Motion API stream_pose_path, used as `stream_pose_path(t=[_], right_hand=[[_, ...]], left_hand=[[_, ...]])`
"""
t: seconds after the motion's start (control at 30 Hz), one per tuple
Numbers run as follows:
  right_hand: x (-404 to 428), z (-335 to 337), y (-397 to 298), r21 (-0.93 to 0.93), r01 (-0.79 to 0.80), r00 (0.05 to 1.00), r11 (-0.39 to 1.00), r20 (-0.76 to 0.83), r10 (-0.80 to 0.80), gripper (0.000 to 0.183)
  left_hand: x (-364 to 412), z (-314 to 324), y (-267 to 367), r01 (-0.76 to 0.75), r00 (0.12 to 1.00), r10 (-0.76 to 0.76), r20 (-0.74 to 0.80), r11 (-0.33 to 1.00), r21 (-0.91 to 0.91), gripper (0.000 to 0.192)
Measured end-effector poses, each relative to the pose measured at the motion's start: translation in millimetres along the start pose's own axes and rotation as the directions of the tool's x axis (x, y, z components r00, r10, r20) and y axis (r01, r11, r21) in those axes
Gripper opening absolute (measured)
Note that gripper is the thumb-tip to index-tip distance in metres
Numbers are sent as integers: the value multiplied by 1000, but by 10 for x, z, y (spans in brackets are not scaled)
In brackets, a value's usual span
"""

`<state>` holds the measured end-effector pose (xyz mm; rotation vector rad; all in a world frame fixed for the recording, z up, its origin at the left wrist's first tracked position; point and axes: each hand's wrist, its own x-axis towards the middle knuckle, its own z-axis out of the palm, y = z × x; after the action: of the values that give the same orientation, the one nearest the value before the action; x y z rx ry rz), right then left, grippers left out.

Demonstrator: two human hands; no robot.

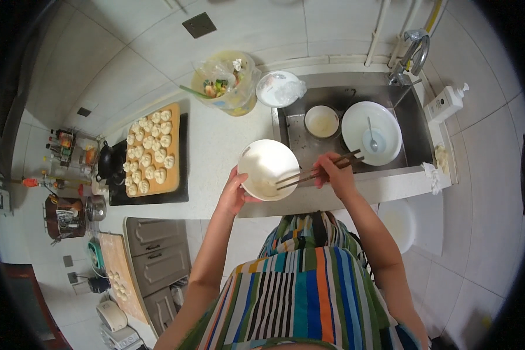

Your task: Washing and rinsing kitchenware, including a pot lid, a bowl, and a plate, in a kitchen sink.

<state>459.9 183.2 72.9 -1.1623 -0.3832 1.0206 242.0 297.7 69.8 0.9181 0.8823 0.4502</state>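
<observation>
My left hand (234,192) grips the rim of a white bowl (267,157), thumb on the edge and fingers beneath. The bowl is tilted so that its inside faces me, and a little pale stuff lies at its lower side. Dark wooden chopsticks (308,173) are held in my right hand (334,175), their tips inside the bowl near that stuff. Beyond my right hand, in the steel sink (299,146), stand a small bowl with cloudy liquid (322,122) and a large white basin (352,118). A metal spoon (371,133) leans inside the basin.
Left on the stove, a wooden board (175,144) bears rows of filled buns (146,160). A lined bin with food scraps (240,98) and a plastic-covered white dish (273,89) stand behind the bowl. The faucet (413,57) and a pump bottle (446,103) are at the far right.
</observation>
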Motion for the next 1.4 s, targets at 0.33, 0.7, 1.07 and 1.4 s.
stream_pose_path(t=[0.33, 0.7, 1.07, 1.4], right_hand=[[-71, 257, -38, -168, 208, 945, 964, 287, -154, 16], [-51, 154, -276, -132, 87, 988, 987, 140, -68, 16], [-68, -107, 187, 31, 51, 986, 998, -161, -45, 17], [23, -2037, 280, -973, 158, 845, 168, 45, -533, 31]], left_hand=[[-39, -49, 57, 137, 983, -130, 129, 990, -45, 69], [-26, -99, 35, 107, 993, -97, 61, 976, -188, 61], [75, 10, -124, 129, 989, -123, 85, 990, -66, 62], [-3, 374, -320, 9, 1000, -7, 6, 903, -430, 59]])
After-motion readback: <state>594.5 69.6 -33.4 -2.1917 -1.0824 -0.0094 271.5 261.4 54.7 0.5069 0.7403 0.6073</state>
